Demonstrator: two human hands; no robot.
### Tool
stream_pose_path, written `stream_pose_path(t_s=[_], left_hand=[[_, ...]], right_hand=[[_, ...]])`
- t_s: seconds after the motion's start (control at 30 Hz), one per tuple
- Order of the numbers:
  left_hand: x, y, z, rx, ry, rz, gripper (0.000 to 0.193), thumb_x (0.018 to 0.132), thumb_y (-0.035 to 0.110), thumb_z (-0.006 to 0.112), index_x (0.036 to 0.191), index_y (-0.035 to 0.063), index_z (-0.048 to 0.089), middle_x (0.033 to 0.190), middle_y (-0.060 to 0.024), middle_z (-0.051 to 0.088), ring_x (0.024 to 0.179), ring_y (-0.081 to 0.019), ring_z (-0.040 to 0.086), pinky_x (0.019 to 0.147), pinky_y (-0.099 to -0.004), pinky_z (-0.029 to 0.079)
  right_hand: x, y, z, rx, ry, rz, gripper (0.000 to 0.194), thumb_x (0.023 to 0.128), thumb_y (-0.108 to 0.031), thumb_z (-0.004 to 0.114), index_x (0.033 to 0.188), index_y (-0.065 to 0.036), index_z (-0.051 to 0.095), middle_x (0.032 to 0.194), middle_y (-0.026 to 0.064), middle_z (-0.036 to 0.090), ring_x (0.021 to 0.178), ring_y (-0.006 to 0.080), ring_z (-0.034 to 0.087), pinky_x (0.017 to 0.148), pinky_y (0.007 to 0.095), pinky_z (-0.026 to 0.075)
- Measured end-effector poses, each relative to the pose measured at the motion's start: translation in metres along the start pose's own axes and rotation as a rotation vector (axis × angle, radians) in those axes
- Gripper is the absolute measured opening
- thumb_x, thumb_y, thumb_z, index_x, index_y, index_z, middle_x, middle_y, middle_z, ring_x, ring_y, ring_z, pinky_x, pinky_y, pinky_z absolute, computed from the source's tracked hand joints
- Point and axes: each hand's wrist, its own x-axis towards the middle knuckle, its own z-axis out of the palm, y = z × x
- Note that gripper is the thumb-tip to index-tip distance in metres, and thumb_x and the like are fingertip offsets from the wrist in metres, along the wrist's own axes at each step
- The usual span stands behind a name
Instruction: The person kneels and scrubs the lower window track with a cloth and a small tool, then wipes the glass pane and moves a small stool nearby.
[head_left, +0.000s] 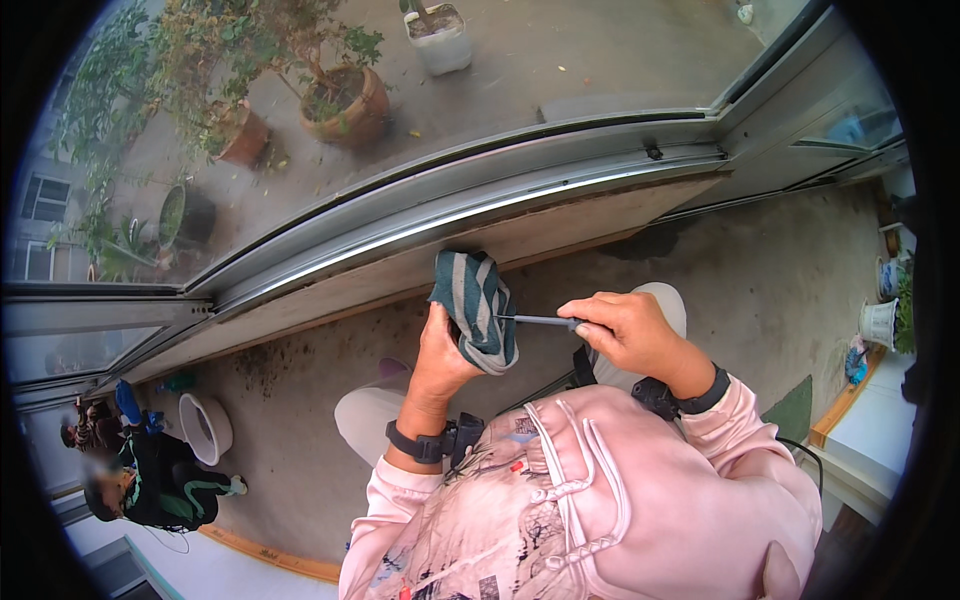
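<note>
A striped teal and grey knitted item (474, 311) is bunched up in my left hand (442, 345), whose fingers are largely hidden behind and inside the fabric. My right hand (630, 326) grips the dark handle end of a slim tool with a grey shaft (544, 320). The shaft points left, and its thin metal tip touches the striped fabric near its right side. Whether the tip passes through the fabric cannot be told. Both hands are raised above my lap.
A window ledge (525, 232) with metal sliding rails (450, 217) runs just beyond my hands. Behind the glass stand potted plants (349, 109). At the lower left a person in dark clothes (169, 480) sits near a white basin (205, 429). A white pot (879, 324) stands at the right.
</note>
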Motion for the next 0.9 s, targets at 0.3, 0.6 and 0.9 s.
stream_pose_path(t_s=[0.3,0.6,0.9], left_hand=[[0.004,0.004,0.002,0.078,-0.057,-0.001,0.078,0.059,0.012,0.088,0.127,0.0018,0.051,0.112,-0.0059,0.063,0.096,-0.0157,0.058,0.089,-0.0296,0.048],[0.003,-0.036,-0.005,-0.448,-0.066,-0.205,0.057,0.068,0.004,0.084,0.12,0.0041,0.061,0.109,-0.0012,0.066,0.097,-0.0109,0.061,0.091,-0.0263,0.047],[0.014,-0.057,-0.016,0.412,-0.075,0.142,0.065,0.059,0.004,0.082,0.121,0.0083,0.062,0.116,-0.0054,0.062,0.106,-0.0211,0.058,0.09,-0.0306,0.048]], right_hand=[[0.006,0.003,0.03,0.559,0.0,0.014,0.027,0.086,-0.006,0.063,0.112,-0.005,0.068,0.082,0.0095,0.067,0.063,0.0159,0.058,0.061,0.0264,0.047],[0.004,-0.011,0.015,0.798,0.035,0.052,0.026,0.09,-0.006,0.061,0.115,-0.004,0.067,0.077,0.0047,0.063,0.065,0.0089,0.053,0.059,0.0234,0.045],[0.021,-0.039,-0.013,0.644,0.049,-0.139,0.024,0.091,-0.013,0.061,0.109,0.001,0.067,0.081,0.0083,0.066,0.065,0.0129,0.061,0.057,0.0241,0.047]])
